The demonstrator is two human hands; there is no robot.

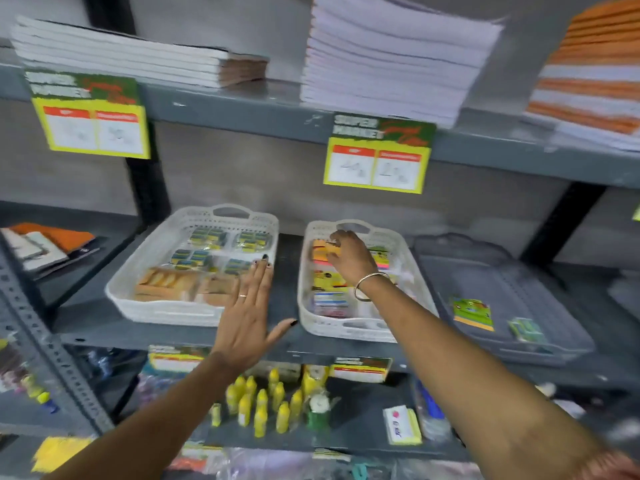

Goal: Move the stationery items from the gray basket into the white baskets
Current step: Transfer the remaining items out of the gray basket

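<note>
Right hand (349,256) is seen reaching into the far end of the second white basket (313,317), fingers curled narrowly around what appears to be a small orange item (333,250), though the grip is blurred and cannot be confirmed. Below and nearer than this hand, packs of coloured stationery are already laid in that basket. Left hand (247,317) is held flat and wide, empty, at the near corner of the first white basket (119,289), which is filled with rows of packets. To the right of the right hand, the gray basket (568,344) rests on the same shelf (287,336), and only two items are left in it: a green-and-orange card (472,312) and a small green pack (527,329). The task is judged nearly finished, with those two transfers outstanding.
</note>
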